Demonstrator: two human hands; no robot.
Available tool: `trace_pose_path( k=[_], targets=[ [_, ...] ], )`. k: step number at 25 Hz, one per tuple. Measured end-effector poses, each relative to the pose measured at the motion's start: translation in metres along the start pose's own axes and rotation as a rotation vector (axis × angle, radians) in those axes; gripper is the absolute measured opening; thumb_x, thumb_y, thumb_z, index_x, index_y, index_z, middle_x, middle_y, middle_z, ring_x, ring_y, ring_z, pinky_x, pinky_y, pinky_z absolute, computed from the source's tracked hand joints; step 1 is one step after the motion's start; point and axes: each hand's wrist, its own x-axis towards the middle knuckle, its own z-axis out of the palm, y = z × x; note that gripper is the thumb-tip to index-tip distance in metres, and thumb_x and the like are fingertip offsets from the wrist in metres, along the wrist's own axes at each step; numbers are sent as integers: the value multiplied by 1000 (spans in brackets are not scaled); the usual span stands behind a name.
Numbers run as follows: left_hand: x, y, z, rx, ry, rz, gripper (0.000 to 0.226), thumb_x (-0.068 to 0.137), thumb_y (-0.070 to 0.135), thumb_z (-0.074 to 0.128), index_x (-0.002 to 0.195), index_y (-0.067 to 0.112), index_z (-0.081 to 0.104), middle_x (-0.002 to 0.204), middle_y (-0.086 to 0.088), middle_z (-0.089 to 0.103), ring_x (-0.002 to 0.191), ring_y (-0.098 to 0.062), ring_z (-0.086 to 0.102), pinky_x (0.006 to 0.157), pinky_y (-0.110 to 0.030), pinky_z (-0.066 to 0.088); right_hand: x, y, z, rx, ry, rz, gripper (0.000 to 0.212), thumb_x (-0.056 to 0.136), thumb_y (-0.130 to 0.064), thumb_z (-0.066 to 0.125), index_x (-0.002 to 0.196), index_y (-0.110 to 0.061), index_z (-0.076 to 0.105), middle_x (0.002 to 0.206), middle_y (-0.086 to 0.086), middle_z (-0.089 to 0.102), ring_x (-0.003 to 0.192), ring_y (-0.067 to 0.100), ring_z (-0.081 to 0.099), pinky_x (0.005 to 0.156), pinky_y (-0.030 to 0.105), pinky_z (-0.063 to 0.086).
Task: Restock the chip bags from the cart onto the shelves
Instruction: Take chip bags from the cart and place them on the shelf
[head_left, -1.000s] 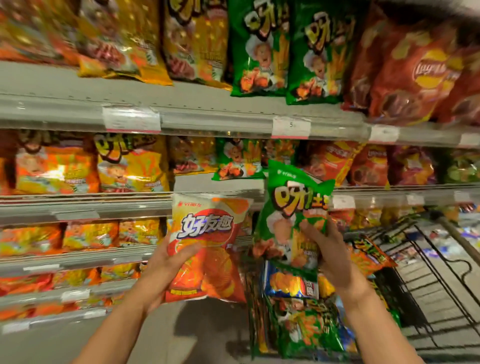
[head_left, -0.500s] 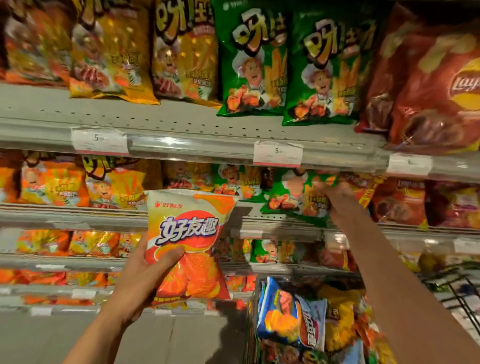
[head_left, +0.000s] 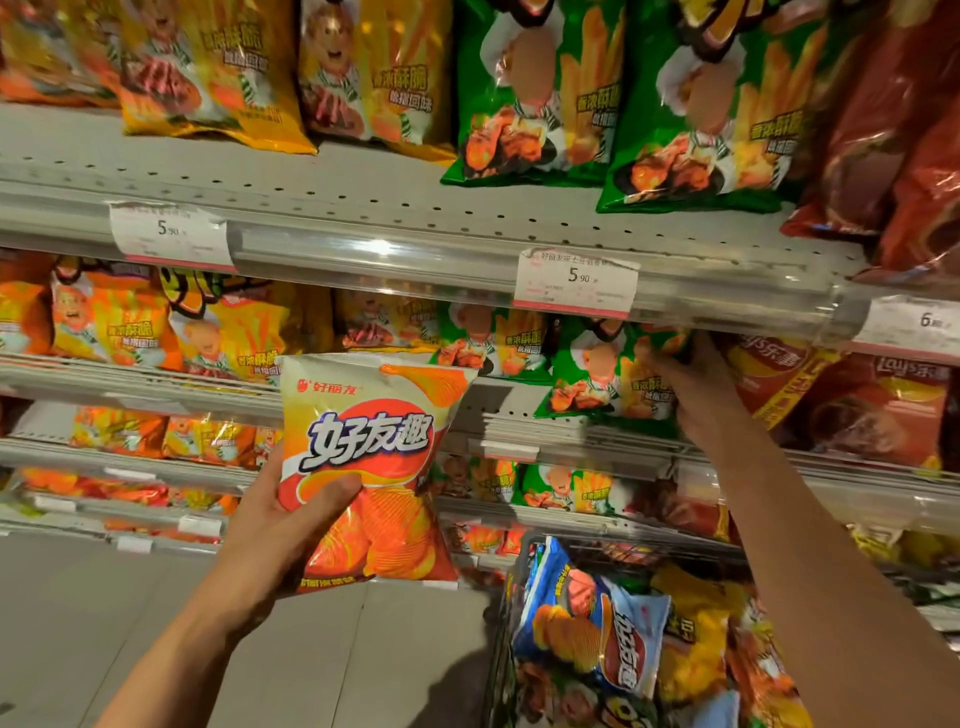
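Orange bag (head_left: 363, 467) upright, held; green bag (head_left: 602, 379) on shelf.

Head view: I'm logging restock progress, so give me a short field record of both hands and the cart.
left hand: holds orange chip bag in front of the shelves, not yet placed
right hand: grip on green chip bag, setting it on second shelf
cart: lower right, blue chip bag on top

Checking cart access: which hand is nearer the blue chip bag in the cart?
Left. The left hand holds the orange bag just up-left of the blue chip bag; the right hand is up at the shelf, on the green bag.
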Motion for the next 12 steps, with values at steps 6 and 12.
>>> trace_pose_path(
  k=[6,12],
  targets=[
    [-12,-1,-8,4,9,-1,49,67,41,88,108,54,66,108,6,78,90,-21,77,63,-35,62,-11,12,1,77,-16,103,40,88,-8,71,118,-34,62,126,3,70,118,24,66,101,52,51],
    [-27,0,-29,-53,-66,-2,60,65,46,87,120,44,63,115,2,76,101,-22,75,77,-38,63,-21,1,6,-190,124,86,43,90,-16,72,131,-21,58,132,5,65,121,24,62,101,42,48]
  ],
)
